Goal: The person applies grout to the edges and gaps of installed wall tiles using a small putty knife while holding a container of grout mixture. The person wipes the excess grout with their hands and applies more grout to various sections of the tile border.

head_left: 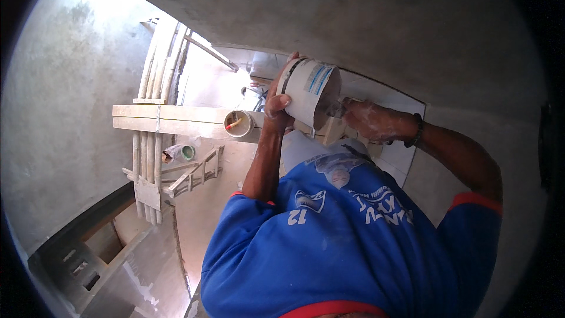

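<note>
My left hand [276, 103] grips a white bucket [303, 91] with a dark band and blue-striped label, holding it tipped toward my right side. My right hand [374, 121] is at the bucket's mouth, its dusty fingers curled on something greyish that I cannot make out. Below, to the left of my left forearm, a small round pot [247, 128] with a yellow-handled, red-ended tool in it rests on pale wooden planks [182, 116]. My blue shirt fills the lower part of the view.
Bamboo poles [147, 159] cross under the planks, beside a small wooden frame [194, 176] and a green container [187, 153]. A grey wall [65, 112] rises at the left, with a dark-edged ledge [70, 250] below. Concrete [376, 12] spans the top; white tiles [400, 135] lie right.
</note>
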A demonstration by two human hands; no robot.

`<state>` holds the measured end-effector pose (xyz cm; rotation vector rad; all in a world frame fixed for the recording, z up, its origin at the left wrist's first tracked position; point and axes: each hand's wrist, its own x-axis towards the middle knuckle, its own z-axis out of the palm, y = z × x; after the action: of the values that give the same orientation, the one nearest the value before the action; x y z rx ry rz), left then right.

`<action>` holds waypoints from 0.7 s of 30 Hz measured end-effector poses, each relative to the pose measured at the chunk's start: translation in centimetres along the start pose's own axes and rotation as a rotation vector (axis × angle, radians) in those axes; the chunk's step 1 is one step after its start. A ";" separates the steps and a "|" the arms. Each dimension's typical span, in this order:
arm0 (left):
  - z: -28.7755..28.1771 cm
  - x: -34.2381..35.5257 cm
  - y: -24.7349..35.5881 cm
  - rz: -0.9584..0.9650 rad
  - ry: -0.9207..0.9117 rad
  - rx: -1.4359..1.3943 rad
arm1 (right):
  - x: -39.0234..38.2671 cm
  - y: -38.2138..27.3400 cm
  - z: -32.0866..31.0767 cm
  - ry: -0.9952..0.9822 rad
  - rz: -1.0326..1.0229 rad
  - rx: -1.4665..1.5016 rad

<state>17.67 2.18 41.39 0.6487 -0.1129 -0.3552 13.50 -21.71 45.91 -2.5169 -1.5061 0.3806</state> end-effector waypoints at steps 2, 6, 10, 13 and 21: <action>0.4 0.1 0.9 0.022 0.000 -0.049 | 1.1 -1.5 0.2 0.121 0.118 0.284; -0.2 0.1 2.4 0.102 -0.004 -0.120 | 5.0 -4.6 -6.1 -0.190 0.572 1.080; 0.1 0.4 3.5 0.165 -0.002 -0.141 | 5.9 -4.9 -7.2 -0.328 0.818 1.565; -0.3 0.5 3.5 0.189 -0.012 -0.111 | 6.2 -5.2 -7.4 -0.338 0.835 1.729; -0.9 1.3 4.5 0.355 -0.076 -0.178 | 7.5 -5.0 -10.8 -0.348 0.763 1.586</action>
<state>20.38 5.58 43.44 0.4279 -0.2620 -0.0457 16.10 -13.04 56.71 -1.4714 0.0958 1.4102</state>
